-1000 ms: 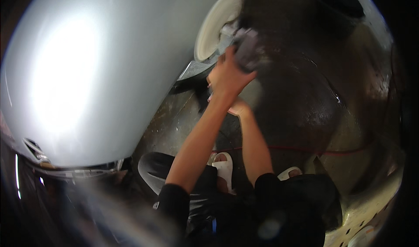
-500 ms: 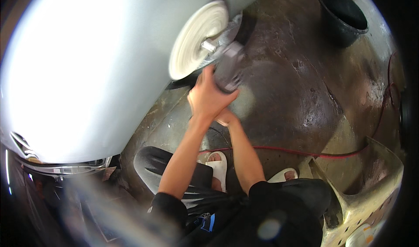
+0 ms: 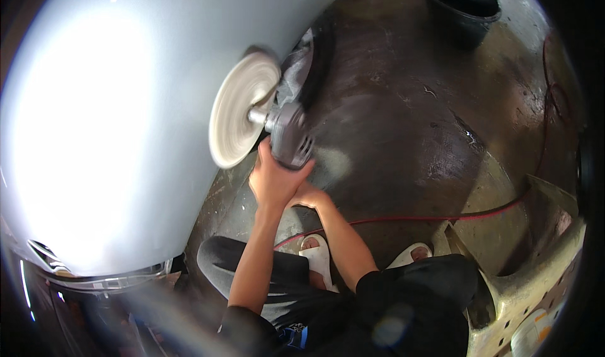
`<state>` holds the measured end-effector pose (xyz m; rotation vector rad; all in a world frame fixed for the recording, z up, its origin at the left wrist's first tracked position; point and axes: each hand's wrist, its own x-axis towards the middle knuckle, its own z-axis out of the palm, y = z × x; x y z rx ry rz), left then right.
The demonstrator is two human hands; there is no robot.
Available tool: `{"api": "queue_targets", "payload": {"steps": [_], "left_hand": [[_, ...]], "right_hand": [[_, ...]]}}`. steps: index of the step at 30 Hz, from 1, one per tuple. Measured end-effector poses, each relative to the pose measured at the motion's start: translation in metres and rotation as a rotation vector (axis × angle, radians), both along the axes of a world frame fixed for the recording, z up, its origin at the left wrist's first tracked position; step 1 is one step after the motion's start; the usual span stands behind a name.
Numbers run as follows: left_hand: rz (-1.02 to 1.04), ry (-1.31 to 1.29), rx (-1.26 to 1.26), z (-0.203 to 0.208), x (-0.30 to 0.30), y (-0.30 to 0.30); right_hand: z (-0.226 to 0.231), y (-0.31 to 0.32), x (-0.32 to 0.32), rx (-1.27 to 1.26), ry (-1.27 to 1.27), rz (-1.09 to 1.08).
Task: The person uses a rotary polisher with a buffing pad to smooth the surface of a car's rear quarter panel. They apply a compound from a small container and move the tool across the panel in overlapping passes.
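My left hand (image 3: 277, 177) is closed around the grey body of a polisher (image 3: 291, 135), just behind its head. My right hand (image 3: 307, 195) sits lower and nearer to me on the same tool; its fingers are mostly hidden behind the left hand. A round off-white polishing pad (image 3: 234, 120) on a short metal spindle faces the silver car panel (image 3: 183, 73), near its lower edge. Circular streaks on the pad look like spinning. Whether its whole face touches the panel I cannot tell.
Beyond the panel's edge is a dark wheel (image 3: 315, 61). A black bucket (image 3: 460, 17) stands at the far right on the wet, stained floor (image 3: 391, 124). A red hose (image 3: 435, 218) runs across behind my sandalled feet. A pale, perforated plastic seat (image 3: 529, 287) is at the lower right.
Both hands and the polisher have come nearer to me and leftward in the picture, along the panel's edge. The view has shifted somewhat too. The grip looks the same.
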<state>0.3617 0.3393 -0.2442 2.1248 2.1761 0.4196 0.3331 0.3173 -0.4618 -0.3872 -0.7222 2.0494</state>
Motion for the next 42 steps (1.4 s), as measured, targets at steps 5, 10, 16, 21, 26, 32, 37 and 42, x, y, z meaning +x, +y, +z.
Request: {"api": "queue_targets", "payload": {"steps": [5, 10, 16, 21, 26, 32, 37, 42], "left_hand": [[-0.207, 0.067, -0.129, 0.012, 0.130, 0.087], [-0.308, 0.086, -0.026, 0.020, 0.209, 0.135], [-0.323, 0.071, -0.052, 0.026, 0.208, 0.122], [-0.179, 0.018, -0.051, 0.023, 0.099, 0.070], [-0.065, -0.003, 0.016, 0.021, -0.016, -0.009], [0.001, -0.295, 0.022, 0.008, -0.090, -0.066], [-0.070, -0.212, -0.031, 0.007, -0.048, -0.022], [-0.276, -0.105, -0.070, 0.002, 0.054, 0.071]], "right_hand": [[0.025, 0.069, 0.144, -0.076, 0.019, -0.143], [0.043, 0.105, 0.231, 0.026, 0.066, -0.267], [0.028, 0.103, 0.223, 0.035, 0.019, -0.233], [0.037, 0.060, 0.118, 0.074, -0.044, -0.231], [0.024, -0.002, 0.001, 0.116, -0.226, -0.073], [-0.002, -0.046, -0.055, 0.137, -0.118, 0.023], [0.001, -0.025, -0.013, -0.038, -0.131, -0.178], [0.023, 0.038, 0.085, -0.060, 0.013, -0.376]]}}
